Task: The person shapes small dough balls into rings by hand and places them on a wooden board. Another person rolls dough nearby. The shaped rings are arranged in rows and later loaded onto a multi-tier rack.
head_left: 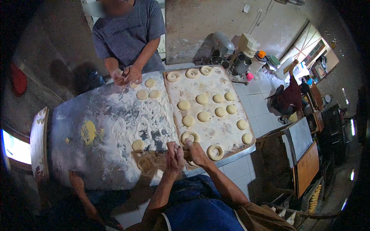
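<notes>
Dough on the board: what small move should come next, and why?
Perhaps press a hollow into the plain dough round by the board's near right corner: its top looks smooth, while the dough ring to its left is already hollowed.

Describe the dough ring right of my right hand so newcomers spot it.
On the table, find the floured board at right. At its near edge, right of the right hand, lies a dough ring. Unlike the smooth rounds beyond, it's hollowed, and no hand covers it.
</notes>
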`<move>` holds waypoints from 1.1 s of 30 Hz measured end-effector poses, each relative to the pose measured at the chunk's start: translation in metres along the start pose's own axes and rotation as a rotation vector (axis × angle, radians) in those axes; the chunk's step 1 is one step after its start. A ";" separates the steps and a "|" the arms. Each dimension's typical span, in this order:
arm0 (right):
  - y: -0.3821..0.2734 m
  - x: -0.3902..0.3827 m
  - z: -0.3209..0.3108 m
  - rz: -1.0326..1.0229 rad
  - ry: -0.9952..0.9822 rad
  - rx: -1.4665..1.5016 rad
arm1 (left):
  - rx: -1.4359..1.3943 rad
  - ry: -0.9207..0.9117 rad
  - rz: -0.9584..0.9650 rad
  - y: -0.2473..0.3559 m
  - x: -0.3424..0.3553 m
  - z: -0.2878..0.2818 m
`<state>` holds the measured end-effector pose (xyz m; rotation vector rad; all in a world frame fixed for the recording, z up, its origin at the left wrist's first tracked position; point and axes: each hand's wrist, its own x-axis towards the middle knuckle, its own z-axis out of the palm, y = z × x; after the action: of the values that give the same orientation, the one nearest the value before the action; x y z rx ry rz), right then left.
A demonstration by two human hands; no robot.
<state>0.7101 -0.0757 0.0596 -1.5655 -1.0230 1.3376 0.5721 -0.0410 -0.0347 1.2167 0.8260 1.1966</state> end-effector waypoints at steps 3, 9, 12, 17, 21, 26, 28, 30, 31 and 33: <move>0.000 0.002 0.001 -0.116 0.089 -0.166 | -0.462 0.253 -0.181 -0.068 0.008 -0.001; 0.014 -0.008 -0.049 -0.057 0.058 -0.264 | 0.162 0.200 -0.335 0.011 0.017 0.067; 0.024 -0.013 -0.046 -0.188 0.189 0.231 | -0.494 0.264 -0.321 -0.024 0.014 0.077; 0.040 -0.020 -0.102 -0.150 0.095 -0.349 | 0.715 -0.080 -0.125 -0.006 -0.001 0.110; 0.022 -0.041 -0.117 -0.279 0.075 -0.239 | 0.152 0.267 -0.205 -0.052 -0.008 0.133; 0.045 -0.046 -0.144 -0.440 0.099 -0.425 | -0.357 -0.020 -0.333 -0.066 -0.007 0.132; 0.031 -0.051 -0.149 -0.330 0.066 -0.244 | -0.580 -0.062 -0.373 -0.067 -0.002 0.138; 0.048 -0.046 -0.148 -0.347 0.132 -0.196 | -0.503 -0.009 -0.307 -0.068 -0.002 0.145; 0.048 -0.047 -0.152 -0.359 0.141 -0.202 | -0.318 0.057 -0.224 -0.061 -0.005 0.157; 0.050 -0.048 -0.160 -0.367 0.116 -0.267 | 0.381 -0.036 -0.040 -0.022 -0.009 0.173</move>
<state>0.8676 -0.1496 0.0442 -1.5315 -1.3809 0.8782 0.7395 -0.0904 -0.0216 1.5164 1.0789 1.0085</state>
